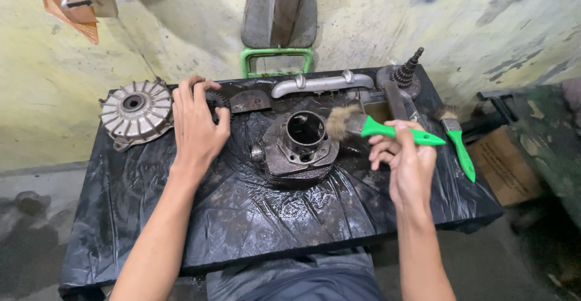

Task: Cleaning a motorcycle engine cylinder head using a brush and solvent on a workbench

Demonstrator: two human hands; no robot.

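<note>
Brushing the greasy engine cylinder [301, 147] appears underway: the right hand [407, 165] pinches a green-handled brush [378, 127] beside its bore, while the left hand [196, 122] rests spread on a dark gear [216, 101].

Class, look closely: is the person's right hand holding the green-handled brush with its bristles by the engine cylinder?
Yes, the right hand grips the green-handled brush.

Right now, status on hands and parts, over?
Right hand holds green-handled brush, bristles at engine cylinder. Left hand rests on dark gear. Second brush lies apart.
</note>
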